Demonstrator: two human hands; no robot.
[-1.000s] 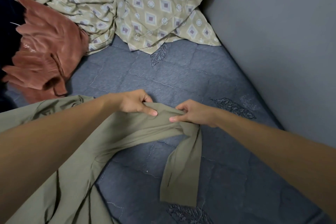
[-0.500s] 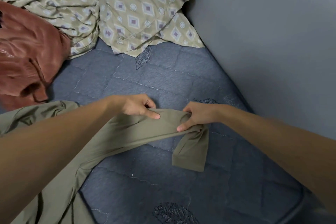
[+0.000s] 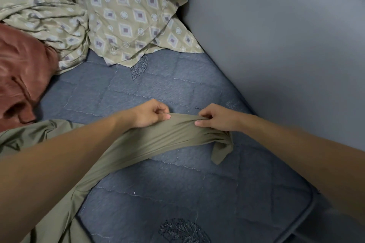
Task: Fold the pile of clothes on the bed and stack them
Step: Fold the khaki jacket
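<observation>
An olive-green garment (image 3: 138, 150) stretches from the lower left across the blue quilted bed (image 3: 177, 193). My left hand (image 3: 152, 114) pinches its upper edge near the middle. My right hand (image 3: 217, 117) grips the bunched end of the same strip, and a short tail of cloth hangs below it. A rust-coloured garment (image 3: 21, 77) lies crumpled at the left. Behind it lies a beige patterned garment (image 3: 122, 12), spread loosely at the back of the bed.
A grey wall (image 3: 276, 45) runs along the right side of the bed, close to my right hand. The mattress corner and edge (image 3: 310, 199) show at the lower right. Bare quilted surface lies between the olive garment and the patterned one.
My right hand has gathered the hanging end of the olive garment, so the loose tail is now much shorter. Both hands have shifted slightly right, toward the wall.
</observation>
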